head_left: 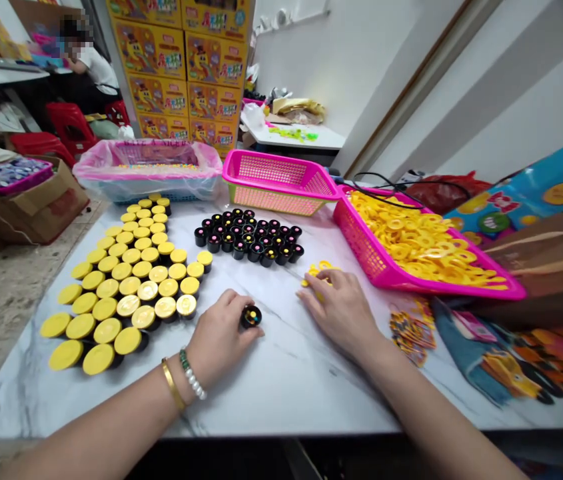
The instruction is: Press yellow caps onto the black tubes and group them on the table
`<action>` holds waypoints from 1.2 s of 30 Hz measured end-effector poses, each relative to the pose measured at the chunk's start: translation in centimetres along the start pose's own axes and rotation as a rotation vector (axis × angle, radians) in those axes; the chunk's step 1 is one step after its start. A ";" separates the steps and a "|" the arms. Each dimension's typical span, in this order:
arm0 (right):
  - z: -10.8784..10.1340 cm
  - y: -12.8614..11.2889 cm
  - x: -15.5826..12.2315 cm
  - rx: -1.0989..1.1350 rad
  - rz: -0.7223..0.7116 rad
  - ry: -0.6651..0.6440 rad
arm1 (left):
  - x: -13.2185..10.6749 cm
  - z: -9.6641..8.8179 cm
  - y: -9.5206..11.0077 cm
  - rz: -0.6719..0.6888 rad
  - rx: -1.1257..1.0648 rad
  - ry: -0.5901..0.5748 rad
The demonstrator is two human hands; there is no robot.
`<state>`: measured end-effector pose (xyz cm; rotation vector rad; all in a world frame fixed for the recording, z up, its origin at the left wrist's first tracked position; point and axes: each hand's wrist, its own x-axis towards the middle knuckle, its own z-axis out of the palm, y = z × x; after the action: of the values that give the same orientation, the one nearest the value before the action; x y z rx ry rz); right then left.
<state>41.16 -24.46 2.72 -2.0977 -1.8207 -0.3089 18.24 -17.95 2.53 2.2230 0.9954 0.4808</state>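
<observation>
My left hand (224, 328) is closed around a small black cup (251, 317) with bits of colour inside, near the middle of the table. To its right, my right hand (338, 307) reaches over a few yellow plastic pieces (322, 268); its fingertips are at them, and whether it grips one is hidden. Left of my hands stand many black cups topped with yellow lids (130, 287), in close rows. Beyond the hands is a cluster of black cups without lids (248, 237), with pink or yellow bits showing inside.
A pink basket (361, 257) heaped with yellow ring-shaped pieces (406, 233) stands at the right. Behind are another pink basket (281, 193) and a plastic-lined one (146, 180). Printed packets (414, 330) lie at the right. A person (94, 67) sits far left beside stacked yellow boxes (176, 73).
</observation>
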 end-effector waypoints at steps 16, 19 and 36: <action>0.5 0.8 -2.8 -0.156 -0.100 -0.009 | 0.0 -0.2 0.0 -0.002 0.037 -0.068; 0.3 -0.7 -3.7 -0.136 -0.153 -0.003 | 0.0 -0.3 0.1 -0.004 0.042 -0.075; -2.7 -7.6 -11.2 0.263 -0.643 -0.114 | -0.1 -0.5 0.4 -0.002 0.079 -0.119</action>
<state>32.15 -34.88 1.76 -1.3388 -2.4179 -0.0913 18.08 -18.06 3.10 2.2908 0.9690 0.3086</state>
